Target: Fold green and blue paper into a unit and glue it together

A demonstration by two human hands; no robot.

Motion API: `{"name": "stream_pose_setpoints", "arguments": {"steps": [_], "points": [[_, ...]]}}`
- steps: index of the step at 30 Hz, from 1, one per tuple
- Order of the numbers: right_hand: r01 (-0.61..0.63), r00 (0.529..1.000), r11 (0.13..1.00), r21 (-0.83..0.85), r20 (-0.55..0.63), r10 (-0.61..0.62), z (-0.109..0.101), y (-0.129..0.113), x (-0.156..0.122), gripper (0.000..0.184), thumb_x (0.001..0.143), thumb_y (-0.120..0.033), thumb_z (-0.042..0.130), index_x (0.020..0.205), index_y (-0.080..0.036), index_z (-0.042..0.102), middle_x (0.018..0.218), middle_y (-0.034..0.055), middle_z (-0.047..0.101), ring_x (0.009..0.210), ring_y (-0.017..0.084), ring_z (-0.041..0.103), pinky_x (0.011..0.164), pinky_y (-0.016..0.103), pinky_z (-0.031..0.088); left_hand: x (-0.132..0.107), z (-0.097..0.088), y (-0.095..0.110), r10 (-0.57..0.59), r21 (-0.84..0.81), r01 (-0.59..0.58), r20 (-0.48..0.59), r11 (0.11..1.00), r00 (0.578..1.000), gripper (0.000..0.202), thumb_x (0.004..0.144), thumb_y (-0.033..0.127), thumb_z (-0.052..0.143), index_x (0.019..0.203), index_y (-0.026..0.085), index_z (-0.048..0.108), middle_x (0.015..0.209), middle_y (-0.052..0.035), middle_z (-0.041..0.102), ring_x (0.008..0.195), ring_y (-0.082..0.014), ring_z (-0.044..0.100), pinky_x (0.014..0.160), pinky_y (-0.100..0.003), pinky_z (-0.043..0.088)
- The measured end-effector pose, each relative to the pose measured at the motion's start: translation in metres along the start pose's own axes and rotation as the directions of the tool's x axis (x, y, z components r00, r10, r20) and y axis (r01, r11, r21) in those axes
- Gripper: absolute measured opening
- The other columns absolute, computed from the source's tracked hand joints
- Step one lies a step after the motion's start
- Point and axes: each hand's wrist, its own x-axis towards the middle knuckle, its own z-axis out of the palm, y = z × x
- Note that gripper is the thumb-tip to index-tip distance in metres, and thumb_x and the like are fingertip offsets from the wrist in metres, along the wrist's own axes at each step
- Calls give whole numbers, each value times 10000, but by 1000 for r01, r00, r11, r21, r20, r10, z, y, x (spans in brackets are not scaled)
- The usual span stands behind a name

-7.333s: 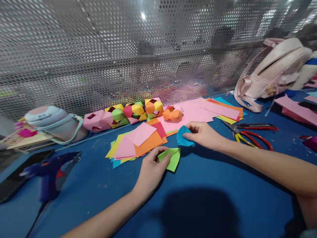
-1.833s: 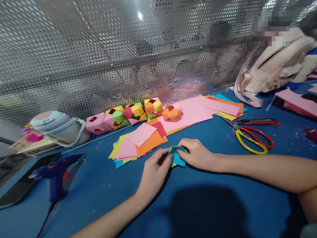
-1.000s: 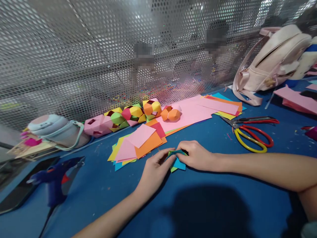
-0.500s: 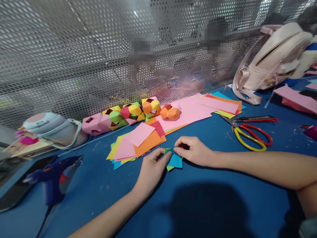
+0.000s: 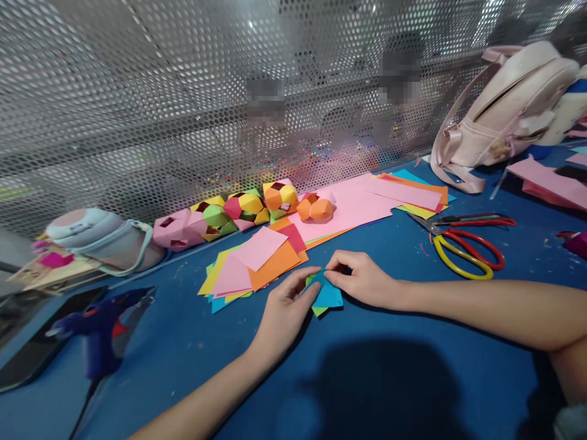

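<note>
Between my two hands is a small blue piece of paper with a green piece showing beneath it. My left hand pinches its left side between thumb and fingers. At the upper right edge, my right hand grips the blue paper with thumb and forefinger. Just beyond my left hand lies a fanned stack of coloured paper squares, in pink, orange, yellow and blue. Behind it stand folded paper balls, among them an orange one and a pink one.
Right of my hands lie scissors with red and yellow handles. A blue glue gun and a dark phone-like slab are at left. A pink backpack and a grey-blue pouch stand by the perforated metal panel.
The blue paper now lies flatter and slightly further right, showing more of its face. My left fingers have stretched a little over its upper edge; my right hand has barely moved.
</note>
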Motion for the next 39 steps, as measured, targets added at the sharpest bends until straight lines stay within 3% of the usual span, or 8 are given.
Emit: {"name": "stream_pose_setpoints", "arguments": {"steps": [4,16,19,23,29,34,39], "points": [[21,1000,1000,6,-20,-20,0,0,-1,120,792,-131,550,675,-154,548,655,-31,530,625,92,483,594,204,379,-1,0,2,4,15,-4,-26,1000,1000,242,756,329,597,941,183,653,695,17,592,636,-130,512,611,-241,437],[4,1000,1000,-27,20,-3,0,-1,-2,89,794,-220,566,731,-162,542,661,-28,529,615,95,483,578,204,382,-1,1,3,57,34,-54,-87,998,995,192,731,288,613,888,190,665,789,-10,682,739,-162,615,670,-259,493],[-24,996,994,-106,78,32,1,0,-2,149,770,-294,603,738,-166,533,642,-39,505,595,92,456,553,202,350,-2,1,1,100,52,-96,-83,994,991,184,742,280,602,891,190,661,810,-16,693,746,-162,623,689,-262,499],[-5,996,973,-232,86,25,2,2,-1,154,766,-222,573,648,-167,490,588,-60,428,559,77,377,531,203,274,-4,1,-1,135,66,-130,-65,989,989,184,764,281,586,907,192,658,845,-22,698,773,-160,627,717,-262,497],[41,999,956,-289,43,-30,5,4,-2,211,744,-170,575,580,-165,443,548,-68,364,539,76,329,537,209,247,-4,4,4,93,76,-87,-74,993,993,232,724,281,604,935,189,640,768,1,663,697,-145,597,651,-246,485],[49,999,956,-289,12,-48,6,5,-2,211,736,-159,580,572,-169,448,536,-68,370,528,78,338,541,208,258,-3,4,7,26,63,-24,-36,998,999,127,719,277,590,784,177,632,635,36,588,618,-130,547,588,-224,443],[97,995,934,-344,50,-85,7,4,-3,194,745,-181,592,598,-172,465,564,-51,431,564,92,378,588,224,283,-3,3,8,11,81,-9,-30,997,999,103,734,265,561,699,174,596,633,36,576,624,-131,534,593,-223,432]]}}
